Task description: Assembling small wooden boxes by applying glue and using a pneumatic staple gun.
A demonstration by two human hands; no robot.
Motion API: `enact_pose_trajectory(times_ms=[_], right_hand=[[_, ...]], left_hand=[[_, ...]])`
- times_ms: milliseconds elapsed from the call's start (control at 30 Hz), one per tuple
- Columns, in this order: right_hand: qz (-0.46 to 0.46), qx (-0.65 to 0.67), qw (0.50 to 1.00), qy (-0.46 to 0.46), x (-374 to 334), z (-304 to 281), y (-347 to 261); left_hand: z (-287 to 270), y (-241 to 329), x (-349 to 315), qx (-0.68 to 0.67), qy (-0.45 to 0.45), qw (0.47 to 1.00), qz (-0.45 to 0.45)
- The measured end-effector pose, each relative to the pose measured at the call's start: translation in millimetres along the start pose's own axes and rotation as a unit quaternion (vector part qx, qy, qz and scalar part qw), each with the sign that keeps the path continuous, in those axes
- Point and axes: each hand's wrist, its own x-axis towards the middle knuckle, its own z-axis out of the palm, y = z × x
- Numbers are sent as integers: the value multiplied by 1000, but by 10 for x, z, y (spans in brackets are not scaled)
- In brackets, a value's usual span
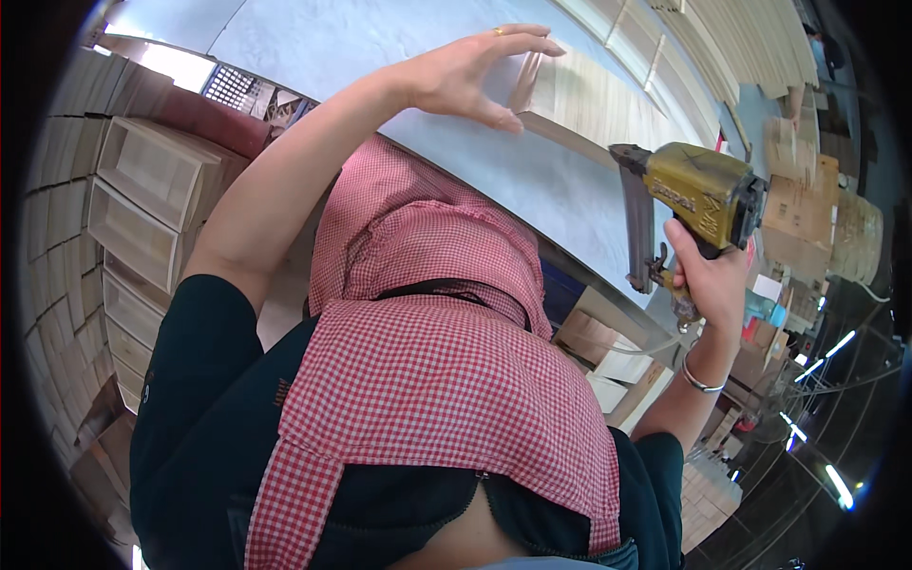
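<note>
A pale wooden box-like piece (598, 100) lies on the light grey work table in front of me. My left hand (461, 76) is at its left end, thumb and fingers spread wide around the corner. I cannot tell whether the fingertips touch the wood. My right hand (714, 290) is wrapped round the handle of a yellow and black air nail gun (698, 180). The gun is held up at the right, its dark nose close to the piece's near right corner. Whether nose and wood touch is unclear.
Long pale wooden strips (750, 43) are stacked beyond the table (380, 38). Open wooden boxes (147, 166) stand piled on the left. A thin hose (641, 350) runs below the gun. Cardboard boxes (803, 209) stand at the right. Another person (825, 47) is far off.
</note>
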Motion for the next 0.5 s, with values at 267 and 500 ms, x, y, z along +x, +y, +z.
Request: enact_pose_trajectory(times_ms=[267, 500], right_hand=[[-128, 22, 990, -47, -57, -61, -126], [-130, 29, 989, -66, -69, -102, -192]], left_hand=[[77, 233, 239, 1, 3, 1000, -25], [34, 443, 316, 15, 0, 1000, -22]])
